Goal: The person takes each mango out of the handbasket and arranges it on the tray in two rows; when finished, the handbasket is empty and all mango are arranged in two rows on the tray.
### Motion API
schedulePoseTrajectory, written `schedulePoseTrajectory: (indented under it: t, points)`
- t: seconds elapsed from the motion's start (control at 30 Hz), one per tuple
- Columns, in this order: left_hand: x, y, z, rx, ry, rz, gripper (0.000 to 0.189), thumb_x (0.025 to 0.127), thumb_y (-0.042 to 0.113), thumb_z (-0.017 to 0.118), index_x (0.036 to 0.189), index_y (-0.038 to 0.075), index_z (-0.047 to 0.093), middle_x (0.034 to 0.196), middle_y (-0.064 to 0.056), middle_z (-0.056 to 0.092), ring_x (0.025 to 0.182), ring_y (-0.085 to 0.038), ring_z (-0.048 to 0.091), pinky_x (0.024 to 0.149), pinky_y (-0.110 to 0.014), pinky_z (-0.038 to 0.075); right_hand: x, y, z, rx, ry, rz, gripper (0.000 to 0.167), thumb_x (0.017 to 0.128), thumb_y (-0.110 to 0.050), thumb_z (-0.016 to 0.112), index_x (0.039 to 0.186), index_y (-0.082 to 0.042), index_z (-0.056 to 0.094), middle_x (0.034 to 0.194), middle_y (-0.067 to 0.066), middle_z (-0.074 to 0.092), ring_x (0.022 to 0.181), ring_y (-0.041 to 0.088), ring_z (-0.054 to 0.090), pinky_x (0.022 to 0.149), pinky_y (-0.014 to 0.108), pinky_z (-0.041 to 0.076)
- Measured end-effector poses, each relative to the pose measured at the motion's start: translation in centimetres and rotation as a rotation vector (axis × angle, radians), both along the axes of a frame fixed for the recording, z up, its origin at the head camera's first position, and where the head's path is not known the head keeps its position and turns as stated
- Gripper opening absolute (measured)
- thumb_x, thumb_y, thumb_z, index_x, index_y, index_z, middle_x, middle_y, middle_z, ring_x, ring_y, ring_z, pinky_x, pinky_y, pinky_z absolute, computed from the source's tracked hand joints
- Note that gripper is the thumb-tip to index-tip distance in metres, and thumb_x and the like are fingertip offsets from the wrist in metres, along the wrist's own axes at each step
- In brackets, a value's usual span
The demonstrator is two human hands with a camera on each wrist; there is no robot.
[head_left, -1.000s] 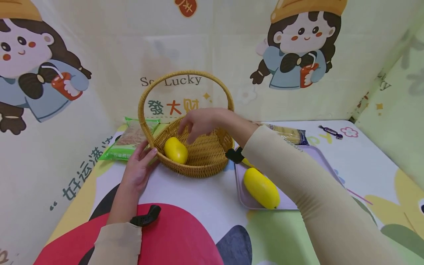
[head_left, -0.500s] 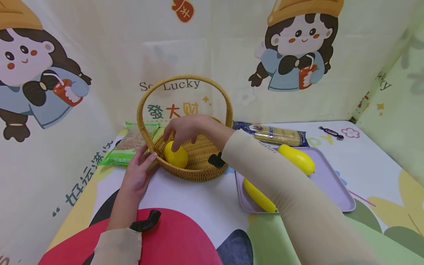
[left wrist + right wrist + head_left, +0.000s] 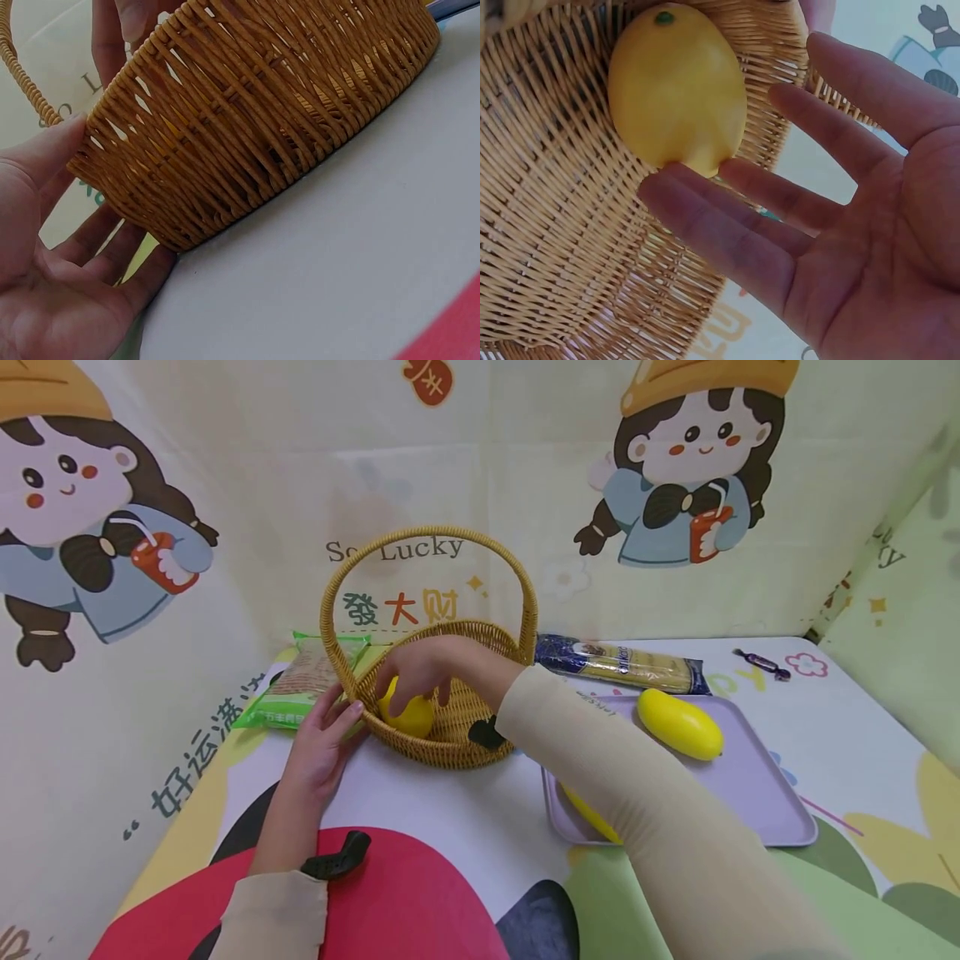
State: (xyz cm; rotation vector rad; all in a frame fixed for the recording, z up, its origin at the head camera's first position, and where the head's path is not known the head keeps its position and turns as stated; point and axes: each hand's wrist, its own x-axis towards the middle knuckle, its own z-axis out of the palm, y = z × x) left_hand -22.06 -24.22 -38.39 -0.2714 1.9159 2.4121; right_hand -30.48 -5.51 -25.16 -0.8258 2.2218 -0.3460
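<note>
A wicker basket (image 3: pixel 450 753) with a tall arched handle stands on the table. Inside, at its left end, lies a yellow mango (image 3: pixel 414 723); a green stem spot shows on the mango (image 3: pixel 676 90) in the right wrist view. My right hand (image 3: pixel 422 667) reaches in over the fruit, fingers spread, fingertips right at its surface. At the basket's left side, my left hand (image 3: pixel 324 745) holds it near the handle's foot. The left wrist view shows the left thumb (image 3: pixel 56 146) on the rim and the other fingers (image 3: pixel 97 236) against the outer wall.
Right of the basket, a lilac tray (image 3: pixel 776 814) bears a long yellow fruit (image 3: pixel 680 725) and another yellow one (image 3: pixel 591 817), partly behind the right sleeve. Behind lie a spaghetti packet (image 3: pixel 630 668) and a wrapped candy (image 3: pixel 762 665). A green-edged food bag (image 3: pixel 300 689) lies left of the basket.
My right hand has moved left and down inside the basket, from beside the mango to over it. The left hand stays at the basket's side.
</note>
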Motion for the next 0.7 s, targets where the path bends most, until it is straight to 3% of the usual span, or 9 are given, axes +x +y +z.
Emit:
schedulePoseTrajectory:
  t: [0.3, 0.5, 0.6, 0.7]
  points:
    - [-0.1, -0.2, -0.2, 0.006, 0.012, 0.008, 0.070, 0.105, 0.024, 0.061, 0.165, 0.036, 0.025, 0.171, -0.005, 0.023, 0.156, -0.022, 0.028, 0.128, -0.046, 0.029, -0.5, -0.2, -0.6, 0.026, 0.039, -0.021, 0.046, 0.096, -0.033, 0.074, 0.139, -0.023, 0.064, 0.154, 0.003, 0.048, 0.130, 0.038, 0.058, 0.092, 0.053, 0.062]
    - [-0.2, 0.0, -0.4, -0.001, 0.029, 0.013, 0.070, 0.105, 0.022, 0.061, 0.165, 0.033, 0.026, 0.170, -0.007, 0.025, 0.155, -0.023, 0.031, 0.128, -0.046, 0.030, -1.2, 0.5, -1.0, 0.051, 0.093, -0.005, 0.025, 0.093, -0.029, 0.079, 0.118, -0.027, 0.075, 0.145, -0.003, 0.055, 0.131, 0.031, 0.054, 0.095, 0.054, 0.060]
    - [-0.2, 0.0, -0.4, -0.011, 0.032, 0.008, 0.071, 0.106, 0.022, 0.061, 0.165, 0.032, 0.024, 0.170, -0.007, 0.024, 0.155, -0.023, 0.031, 0.127, -0.046, 0.031, -1.4, 0.6, -1.2, 0.058, 0.130, 0.017, 0.018, 0.093, -0.020, 0.078, 0.109, -0.027, 0.078, 0.137, -0.006, 0.058, 0.122, 0.022, 0.054, 0.096, 0.052, 0.059]
    - [-0.3, 0.0, -0.3, -0.018, 0.037, 0.004, 0.070, 0.106, 0.022, 0.060, 0.165, 0.032, 0.024, 0.170, -0.008, 0.025, 0.154, -0.023, 0.031, 0.127, -0.045, 0.031, -1.4, 0.7, -1.4, 0.048, 0.163, 0.038, 0.021, 0.093, -0.009, 0.075, 0.106, -0.025, 0.075, 0.133, -0.004, 0.055, 0.106, 0.021, 0.056, 0.090, 0.047, 0.060]
